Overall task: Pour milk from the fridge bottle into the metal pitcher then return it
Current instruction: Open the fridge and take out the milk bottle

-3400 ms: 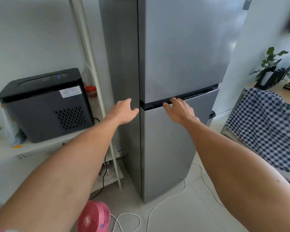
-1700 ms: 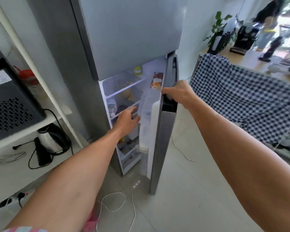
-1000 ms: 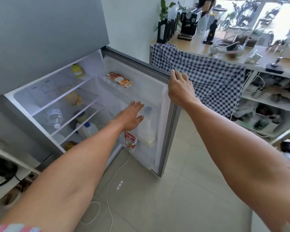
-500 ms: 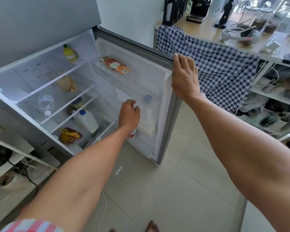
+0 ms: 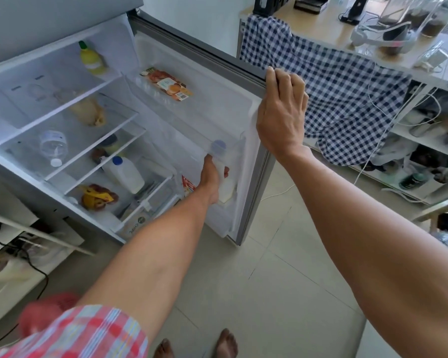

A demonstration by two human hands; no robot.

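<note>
Left hand [image 5: 212,177] grips the translucent plastic bottle [image 5: 224,174], blue round cap, in the door bin. Right hand [image 5: 279,112] clasps the door [image 5: 217,104] edge.

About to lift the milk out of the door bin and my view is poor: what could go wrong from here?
1. The left hand wraps only the side of the milk bottle, low in the door bin; it may snag the bin's front rail on lifting.
2. The red carton stands right beside the wrist and could be knocked.
3. The right hand alone steadies the fridge door; letting go might let it swing.
</note>
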